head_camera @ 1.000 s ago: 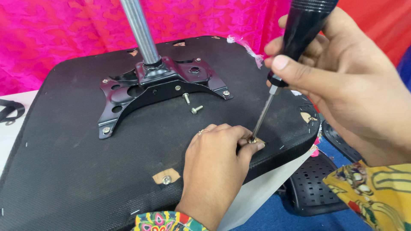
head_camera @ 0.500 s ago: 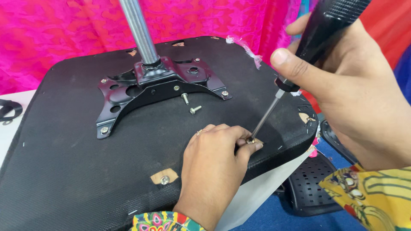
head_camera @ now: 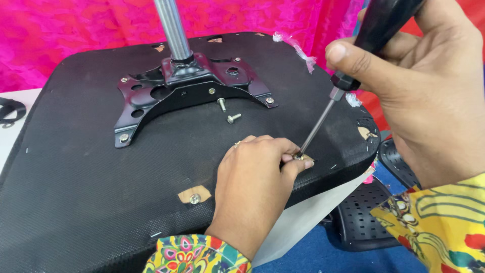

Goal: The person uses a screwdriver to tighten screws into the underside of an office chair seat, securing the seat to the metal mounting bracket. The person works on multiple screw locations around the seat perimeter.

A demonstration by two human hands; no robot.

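Pink crumpled cloth backs an upturned seat base (head_camera: 91,167) of coarse black woven fabric. Since a second ago the screwdriver (head_camera: 348,76) leans further toward 1 o'clock. Right hand (head_camera: 424,91) stays clenched around its black handle; left hand (head_camera: 257,187) still pinches the small screw (head_camera: 299,157) under the tip, at 5 o'clock from the glossy metal bracket (head_camera: 187,91).

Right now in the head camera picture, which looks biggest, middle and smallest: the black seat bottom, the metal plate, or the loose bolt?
1. Black seat bottom, by far the largest.
2. Metal plate, bolted on it.
3. Loose bolt, tiny.
All lie on one surface, so nearness hardly changes the order.
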